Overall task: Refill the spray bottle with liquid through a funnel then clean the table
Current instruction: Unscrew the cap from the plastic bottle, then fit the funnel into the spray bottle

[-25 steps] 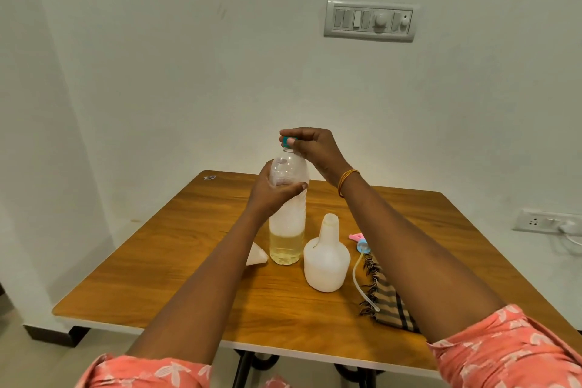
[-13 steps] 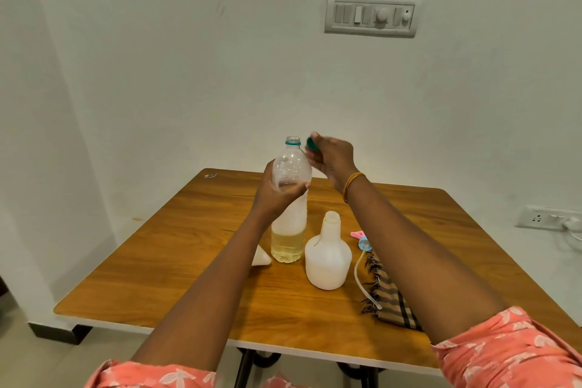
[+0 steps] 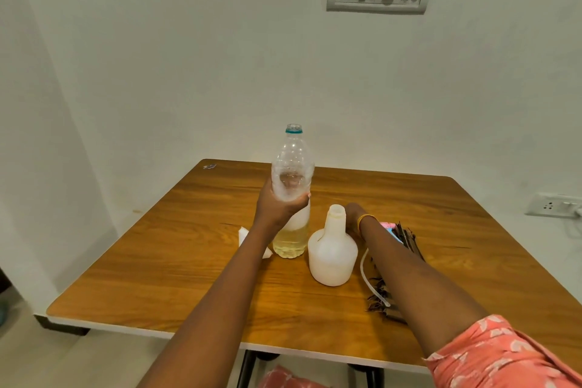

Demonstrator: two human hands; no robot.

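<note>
A clear plastic bottle stands uncapped on the wooden table, with yellowish liquid in its bottom part. My left hand grips it around the middle. To its right stands the white spray bottle with its neck open and no spray head. My right hand is low on the table just behind that bottle's neck, its fingers hidden. The bottle cap is out of sight. A white funnel lies on its side to the left of the clear bottle, partly behind my left forearm.
The pink and blue spray head with its white tube lies on a striped fringed cloth right of the spray bottle, under my right forearm. A wall socket sits at the far right. A white wall is close behind the table.
My right hand took the teal cap off the clear bottle, then dropped to the table behind the spray bottle. My left hand kept its grip on the clear bottle.
</note>
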